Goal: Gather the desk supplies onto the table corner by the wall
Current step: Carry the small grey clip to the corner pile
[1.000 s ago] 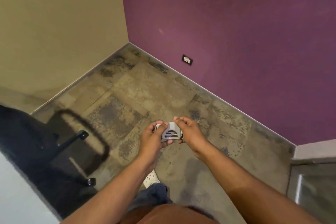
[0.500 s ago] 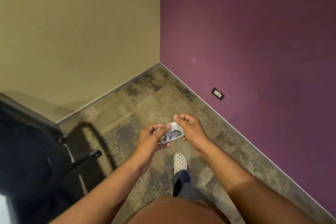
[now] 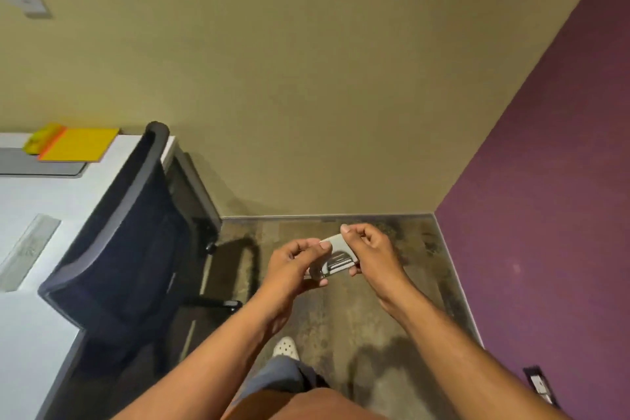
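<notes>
Both my hands hold a small grey-white gadget with a metal part (image 3: 336, 257) in front of me, above the floor. My left hand (image 3: 297, 262) grips its left end and my right hand (image 3: 370, 249) pinches its top and right end. At the far left stands the white table (image 3: 20, 283). On its corner by the beige wall lie a yellow-orange notebook (image 3: 76, 144) and a small yellow item (image 3: 41, 139), partly on a grey mat (image 3: 37, 165).
A dark office chair (image 3: 126, 242) stands against the table, between me and it. A grey ruler-like strip (image 3: 29, 251) lies on the table. The purple wall (image 3: 545, 198) with an outlet (image 3: 540, 385) closes the right side. My foot in a white shoe (image 3: 285, 347) is on the mottled floor.
My view has swung left: the table, chair and yellow notebook have come into sight, and the purple wall has slid to the right. Both hands still hold the gadget.
</notes>
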`<state>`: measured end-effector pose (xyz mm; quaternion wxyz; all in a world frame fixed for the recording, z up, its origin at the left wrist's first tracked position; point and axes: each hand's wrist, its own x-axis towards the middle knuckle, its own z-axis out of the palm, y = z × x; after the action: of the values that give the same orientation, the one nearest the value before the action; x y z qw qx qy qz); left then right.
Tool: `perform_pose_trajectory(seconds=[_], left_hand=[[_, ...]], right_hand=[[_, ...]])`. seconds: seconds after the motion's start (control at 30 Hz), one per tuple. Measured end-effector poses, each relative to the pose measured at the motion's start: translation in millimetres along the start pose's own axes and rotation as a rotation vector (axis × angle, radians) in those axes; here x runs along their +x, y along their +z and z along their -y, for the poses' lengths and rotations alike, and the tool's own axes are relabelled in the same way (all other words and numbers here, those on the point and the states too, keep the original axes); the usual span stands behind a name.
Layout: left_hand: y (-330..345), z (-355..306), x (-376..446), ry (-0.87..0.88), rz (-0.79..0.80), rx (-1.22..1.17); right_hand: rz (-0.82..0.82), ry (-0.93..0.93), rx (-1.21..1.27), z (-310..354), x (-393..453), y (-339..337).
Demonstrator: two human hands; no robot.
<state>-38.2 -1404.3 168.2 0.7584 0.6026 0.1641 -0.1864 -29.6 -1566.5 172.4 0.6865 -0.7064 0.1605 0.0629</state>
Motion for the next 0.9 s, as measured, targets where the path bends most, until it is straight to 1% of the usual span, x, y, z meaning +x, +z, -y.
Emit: perform_pose_trajectory(seconds=[0.1, 0.2, 0.33, 0.43, 0.57, 0.7, 0.8, 0.9], left_hand=[[-19.9, -35.0, 46.2, 0.055, -0.123, -0.091], [-42.0, -71.3, 98.9, 0.110, -0.227, -0.149], [-72.3, -124.3, 161.2, 0.178, -0.358, -0.168], [-93.0, -156.3, 195.3, 0.244, -0.419, -0.151], [-114.3, -195.1, 231.8, 0.273, -0.538, -0.191], [-135.5, -225.9, 261.8, 0.334, -0.655, -0.255], [-155.2, -250.7, 280.5, 0.372, -0.754, -0.337], [-180.8, -276.8, 302.0, 0.401, -0.886, -0.402]], right_hand=[[0.101, -0.033, -0.034, 28.3, 65.1, 38.6], [0.141, -0.069, -0.056, 56.8, 131.1, 83.3], [0.211, -0.063, -0.066, 92.9, 204.1, 143.2], [0.265, -0.091, -0.077, 119.4, 249.5, 182.3], [0.304, -0.084, -0.064, 140.6, 293.9, 229.0], [0.412, -0.103, -0.079, 157.4, 329.9, 264.2], [0.508, -0.197, -0.150, 170.8, 362.2, 294.5], [0.640, -0.294, -0.223, 188.2, 393.1, 331.8]])
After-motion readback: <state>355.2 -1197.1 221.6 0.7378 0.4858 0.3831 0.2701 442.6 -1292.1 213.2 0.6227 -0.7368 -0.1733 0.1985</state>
